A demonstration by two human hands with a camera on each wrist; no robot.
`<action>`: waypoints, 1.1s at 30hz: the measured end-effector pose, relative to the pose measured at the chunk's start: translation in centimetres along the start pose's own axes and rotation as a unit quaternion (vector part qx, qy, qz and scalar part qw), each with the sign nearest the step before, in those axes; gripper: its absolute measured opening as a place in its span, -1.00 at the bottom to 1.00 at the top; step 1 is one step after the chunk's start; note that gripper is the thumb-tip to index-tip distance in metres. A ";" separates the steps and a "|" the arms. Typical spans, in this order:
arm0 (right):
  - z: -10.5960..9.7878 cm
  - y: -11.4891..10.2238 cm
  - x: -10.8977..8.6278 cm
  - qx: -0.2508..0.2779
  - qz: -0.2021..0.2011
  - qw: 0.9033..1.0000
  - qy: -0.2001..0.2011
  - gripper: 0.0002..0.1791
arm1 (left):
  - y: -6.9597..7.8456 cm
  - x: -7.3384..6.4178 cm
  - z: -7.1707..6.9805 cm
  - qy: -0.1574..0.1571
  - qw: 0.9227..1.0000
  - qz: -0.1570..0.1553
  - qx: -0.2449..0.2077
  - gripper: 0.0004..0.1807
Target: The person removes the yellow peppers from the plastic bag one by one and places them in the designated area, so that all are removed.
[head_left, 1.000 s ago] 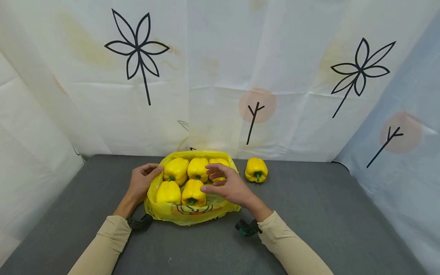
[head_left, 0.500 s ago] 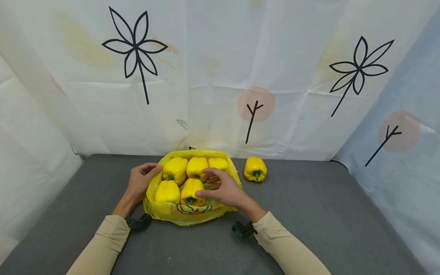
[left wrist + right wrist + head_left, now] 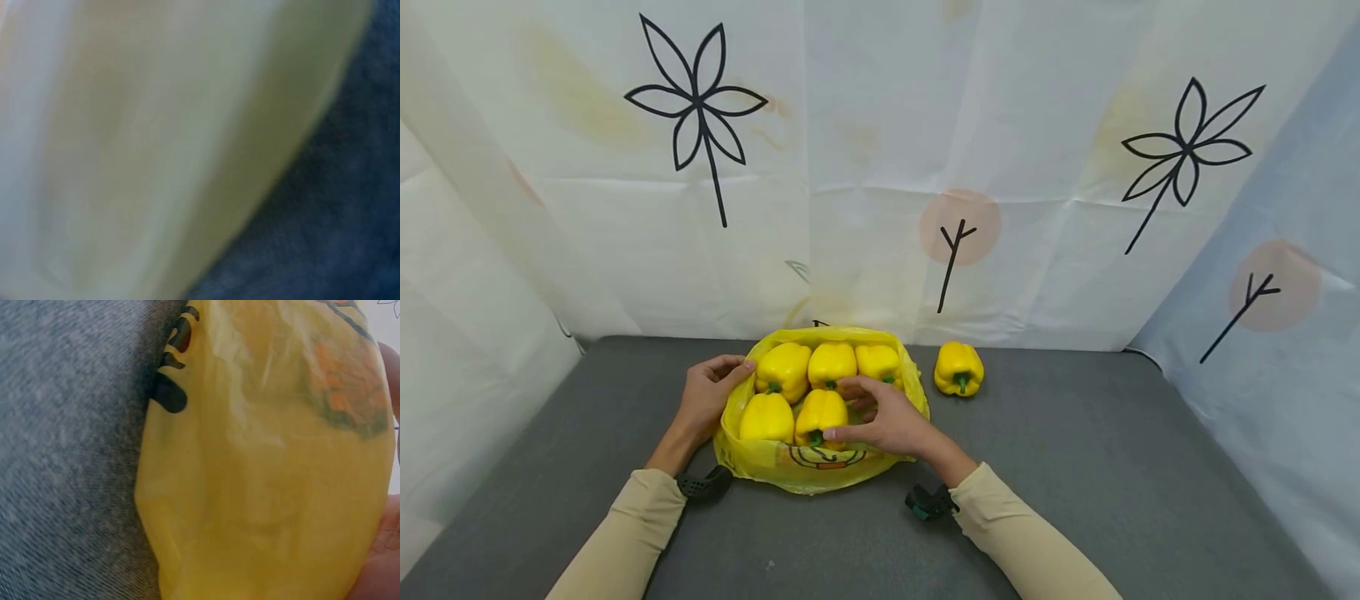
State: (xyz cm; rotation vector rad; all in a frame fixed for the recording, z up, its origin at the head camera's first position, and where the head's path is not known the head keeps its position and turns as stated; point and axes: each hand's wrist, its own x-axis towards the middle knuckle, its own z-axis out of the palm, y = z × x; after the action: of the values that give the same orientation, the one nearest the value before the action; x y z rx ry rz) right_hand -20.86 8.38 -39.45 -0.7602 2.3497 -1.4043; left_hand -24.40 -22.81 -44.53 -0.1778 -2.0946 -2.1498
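Several yellow bell peppers sit in an open yellow plastic bag [image 3: 820,475] on the dark grey table. Against the bag's left rim is my left hand [image 3: 703,396], thumb and fingers pinching the plastic. My right hand [image 3: 887,421] is inside the bag's right part, its thumb and curved fingers round the right side of the front middle bell pepper [image 3: 820,410]. Blurred yellow plastic [image 3: 187,156] fills much of the left wrist view. The bag's printed side [image 3: 269,475] hides most of the right hand in the right wrist view.
One more yellow bell pepper [image 3: 958,369] lies outside the bag to the right, stem towards me. A white patterned curtain [image 3: 865,167] hangs along the back edge of the grey table [image 3: 1075,467], with further sheets at both sides.
My right hand has moved left and slightly down, from over the bag's right part to the front middle bell pepper. The left hand keeps its place on the rim.
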 end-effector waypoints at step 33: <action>0.4 0.4 1.6 -0.016 -0.004 0.999 -0.042 -0.16 | 0.0 0.0 0.1 0.001 1.000 0.004 0.008 -0.61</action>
State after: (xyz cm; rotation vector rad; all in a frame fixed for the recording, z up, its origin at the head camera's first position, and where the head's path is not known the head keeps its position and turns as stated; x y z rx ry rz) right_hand -22.07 7.30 -39.98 -0.8218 2.3125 -1.3155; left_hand -24.41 -22.75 -44.53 -0.1824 -2.1049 -2.1275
